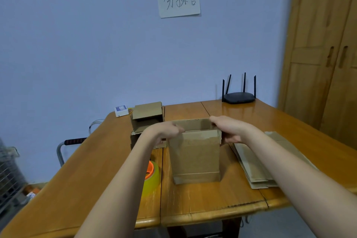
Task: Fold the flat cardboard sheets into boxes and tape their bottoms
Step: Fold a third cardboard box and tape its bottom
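A brown cardboard box (195,156) stands upright in the middle of the wooden table (202,201), its top open. My left hand (164,131) grips the box's upper left edge. My right hand (228,127) grips the upper right corner, fingers curled over the rim. A stack of flat cardboard sheets (253,168) lies to the right, partly under my right forearm. A yellow tape roll (151,177) with an orange core sits to the left, half hidden by my left forearm.
Two folded boxes (146,120) are stacked at the back left. A black router (239,96) stands at the back right, a small white device (121,111) at the back left corner. A wooden wardrobe (324,54) rises on the right.
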{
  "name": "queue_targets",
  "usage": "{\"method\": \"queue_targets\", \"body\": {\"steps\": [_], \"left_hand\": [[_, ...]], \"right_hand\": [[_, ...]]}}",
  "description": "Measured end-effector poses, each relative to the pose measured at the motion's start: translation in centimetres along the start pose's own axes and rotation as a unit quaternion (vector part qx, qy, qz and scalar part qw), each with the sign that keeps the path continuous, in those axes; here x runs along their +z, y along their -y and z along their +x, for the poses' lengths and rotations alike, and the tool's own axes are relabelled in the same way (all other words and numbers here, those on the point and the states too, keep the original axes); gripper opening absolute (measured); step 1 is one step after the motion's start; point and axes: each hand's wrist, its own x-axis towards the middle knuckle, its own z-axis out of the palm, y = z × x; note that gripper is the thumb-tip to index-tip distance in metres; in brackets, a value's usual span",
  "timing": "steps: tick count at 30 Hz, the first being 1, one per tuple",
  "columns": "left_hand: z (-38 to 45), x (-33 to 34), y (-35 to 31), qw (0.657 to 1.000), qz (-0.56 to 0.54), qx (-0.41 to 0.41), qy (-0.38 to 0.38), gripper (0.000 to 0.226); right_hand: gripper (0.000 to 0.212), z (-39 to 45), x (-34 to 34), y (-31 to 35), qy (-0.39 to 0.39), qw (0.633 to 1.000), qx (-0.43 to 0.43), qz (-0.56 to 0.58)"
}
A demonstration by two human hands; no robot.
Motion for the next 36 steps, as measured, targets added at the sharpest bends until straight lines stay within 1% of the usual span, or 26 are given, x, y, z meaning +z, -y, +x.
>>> {"method": "queue_targets", "body": {"steps": [1, 4, 6, 9, 12, 14, 15, 16, 18, 19, 20, 22, 25, 27, 28, 30, 32, 33, 36], "left_hand": [[0.1, -0.1, -0.1, 1.000, 0.004, -0.004, -0.002, 0.044], [0.4, -0.2, -0.2, 1.000, -0.010, -0.016, 0.014, 0.046], [0.5, -0.3, -0.2, 0.999, -0.026, -0.017, 0.031, 0.039], [0.3, -0.5, -0.4, 0.998, -0.031, -0.011, 0.051, 0.025], [0.2, -0.5, -0.5, 0.997, -0.044, -0.012, 0.065, 0.020], [0.5, -0.6, -0.3, 0.997, -0.040, -0.016, 0.068, 0.015], [0.6, -0.6, -0.2, 0.997, -0.034, -0.018, 0.063, 0.017], [0.8, -0.5, -0.2, 0.998, -0.029, -0.021, 0.051, 0.025], [1.2, -0.3, 0.0, 0.999, -0.031, -0.029, 0.015, 0.050], [1.2, -0.1, -0.2, 0.999, -0.027, -0.028, 0.006, 0.058], [1.2, 0.1, -0.4, 1.000, -0.016, -0.026, -0.004, 0.061], [1.8, 0.4, -0.5, 0.999, 0.013, -0.017, -0.044, 0.058], [2.3, 0.8, -0.9, 0.989, 0.070, 0.013, -0.131, 0.035], [2.6, 1.0, -1.2, 0.972, 0.136, 0.066, -0.181, 0.015], [2.4, 1.2, -1.5, 0.963, 0.161, 0.105, -0.189, 0.006], [1.9, 1.6, -2.2, 0.943, 0.205, 0.175, -0.196, 0.007], [1.6, 1.7, -2.8, 0.926, 0.240, 0.216, -0.197, 0.011], [1.7, 1.7, -2.9, 0.927, 0.240, 0.224, -0.180, 0.015], [1.8, 1.5, -3.1, 0.953, 0.201, 0.201, -0.103, 0.027]], "right_hand": [[0.030, 0.1, 0.1, 0.5, -0.011, 1.000, 0.005, -0.023], [0.015, -0.1, 0.3, 1.2, -0.016, 0.997, 0.038, -0.064], [0.018, 0.0, 0.6, 1.3, -0.026, 0.995, 0.057, -0.072], [0.026, 0.3, 1.1, 1.5, -0.044, 0.995, 0.077, -0.048], [0.028, 0.6, 1.4, 1.6, -0.060, 0.993, 0.104, -0.015], [0.034, 0.5, 1.5, 1.5, -0.052, 0.992, 0.114, -0.002], [0.033, 0.4, 1.5, 1.4, -0.044, 0.992, 0.115, 0.001], [0.032, 0.3, 1.4, 1.3, -0.037, 0.993, 0.114, 0.001], [0.036, 0.1, 1.2, 1.2, -0.032, 0.994, 0.107, -0.003], [0.040, 0.0, 1.2, 1.2, -0.031, 0.994, 0.102, -0.008], [0.042, -0.2, 1.3, 1.3, -0.034, 0.995, 0.097, -0.017], [0.035, -0.6, 1.6, 1.8, -0.046, 0.994, 0.090, -0.036], [0.028, -0.6, 1.8, 2.3, -0.059, 0.992, 0.088, -0.063], [0.030, -0.5, 1.9, 2.5, -0.061, 0.991, 0.090, -0.073], [0.030, -0.5, 2.0, 2.5, -0.063, 0.991, 0.092, -0.075], [0.029, -0.4, 2.0, 2.4, -0.066, 0.991, 0.093, -0.075], [0.027, -0.2, 2.0, 2.3, -0.070, 0.991, 0.093, -0.070], [0.025, -0.1, 2.0, 2.2, -0.070, 0.991, 0.091, -0.068], [0.021, 0.1, 1.8, 2.0, -0.071, 0.992, 0.087, -0.064]]}}
